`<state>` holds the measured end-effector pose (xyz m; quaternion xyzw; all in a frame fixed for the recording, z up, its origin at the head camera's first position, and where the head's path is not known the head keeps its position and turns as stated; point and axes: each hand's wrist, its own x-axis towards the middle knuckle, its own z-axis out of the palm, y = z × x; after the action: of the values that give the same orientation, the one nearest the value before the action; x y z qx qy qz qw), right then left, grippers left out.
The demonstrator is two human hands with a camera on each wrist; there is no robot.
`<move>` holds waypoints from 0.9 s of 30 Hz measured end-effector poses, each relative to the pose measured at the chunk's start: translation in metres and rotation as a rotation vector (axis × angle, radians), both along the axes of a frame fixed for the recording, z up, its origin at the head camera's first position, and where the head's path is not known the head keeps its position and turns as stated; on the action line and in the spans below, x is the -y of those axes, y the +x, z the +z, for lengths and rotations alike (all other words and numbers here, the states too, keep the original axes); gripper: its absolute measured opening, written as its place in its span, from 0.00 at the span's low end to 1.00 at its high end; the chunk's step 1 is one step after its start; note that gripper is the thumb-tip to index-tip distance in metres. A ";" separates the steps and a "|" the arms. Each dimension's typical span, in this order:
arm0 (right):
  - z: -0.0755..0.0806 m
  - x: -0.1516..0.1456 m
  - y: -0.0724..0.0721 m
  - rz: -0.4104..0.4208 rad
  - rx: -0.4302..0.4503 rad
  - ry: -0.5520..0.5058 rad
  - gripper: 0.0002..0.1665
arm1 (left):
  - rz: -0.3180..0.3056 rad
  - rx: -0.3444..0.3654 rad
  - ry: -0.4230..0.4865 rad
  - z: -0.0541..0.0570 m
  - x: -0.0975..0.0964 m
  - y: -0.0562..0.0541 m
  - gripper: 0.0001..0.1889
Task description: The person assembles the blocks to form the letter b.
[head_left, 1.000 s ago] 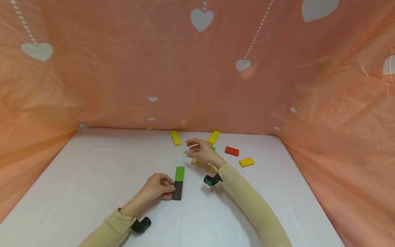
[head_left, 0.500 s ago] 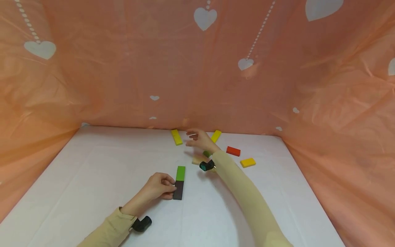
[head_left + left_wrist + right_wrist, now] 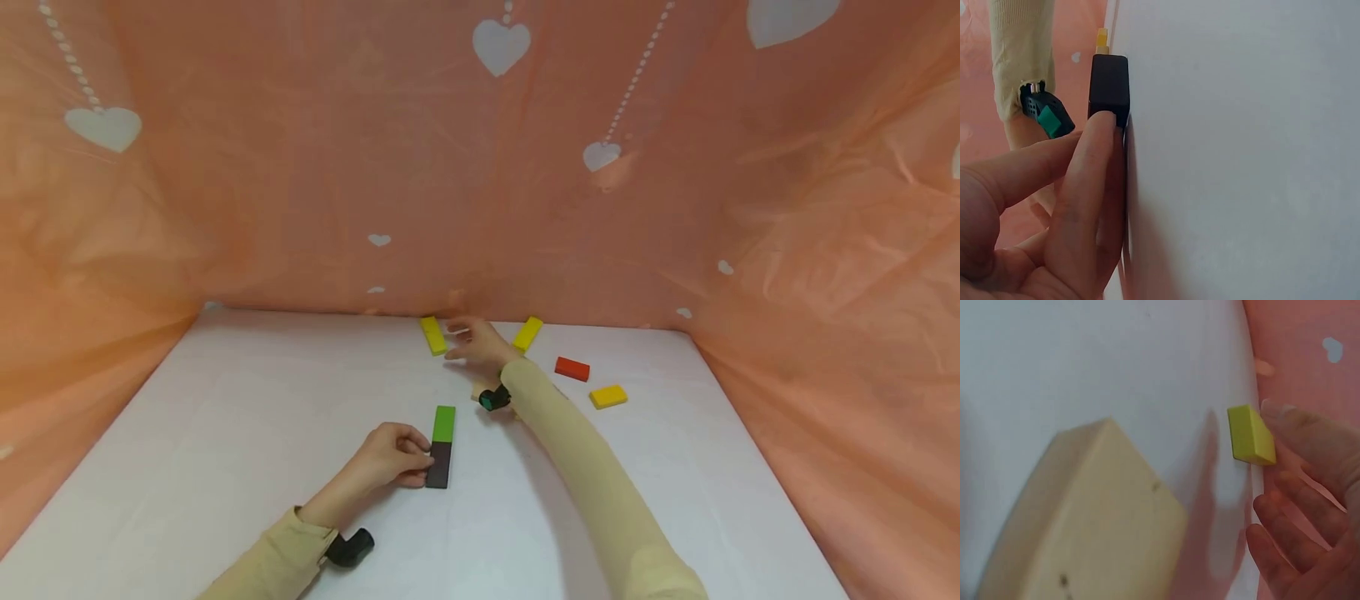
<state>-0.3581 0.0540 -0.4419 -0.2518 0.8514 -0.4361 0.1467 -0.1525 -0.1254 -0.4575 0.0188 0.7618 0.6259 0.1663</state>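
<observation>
My left hand [image 3: 386, 457] rests beside a dark block [image 3: 440, 467], its fingertips touching the block's left side. A light green block [image 3: 444, 423] lies end to end with the dark one. In the left wrist view, one fingertip presses against the dark block [image 3: 1110, 84]. My right hand [image 3: 480, 343] is stretched to the back of the table, fingers spread and holding nothing, close to a yellow block [image 3: 433, 336]. The right wrist view shows that yellow block [image 3: 1242, 434] just past the thumb tip.
Below the right wrist lies a plain wooden block [image 3: 477, 391], mostly hidden. Behind the arm is another yellow block [image 3: 528, 332]. A red block [image 3: 572, 369] and an orange-yellow block [image 3: 608, 397] lie to the right. An orange curtain [image 3: 330, 167] borders the table.
My right hand has reached farther back and slightly left, toward the left yellow block. My left hand stays against the dark block. The head view has shifted slightly.
</observation>
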 end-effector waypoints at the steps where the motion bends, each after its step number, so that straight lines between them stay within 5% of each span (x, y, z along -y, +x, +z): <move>1: -0.001 0.001 0.000 0.005 0.006 0.000 0.38 | -0.001 0.003 0.002 -0.001 -0.001 0.001 0.11; 27: -0.004 0.034 0.004 -0.203 -0.119 0.150 0.35 | -0.023 0.014 0.018 -0.001 0.001 -0.003 0.12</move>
<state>-0.3544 0.0201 -0.4459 -0.1779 0.9099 -0.3681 0.0696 -0.1555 -0.1260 -0.4582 0.0248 0.7546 0.6309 0.1785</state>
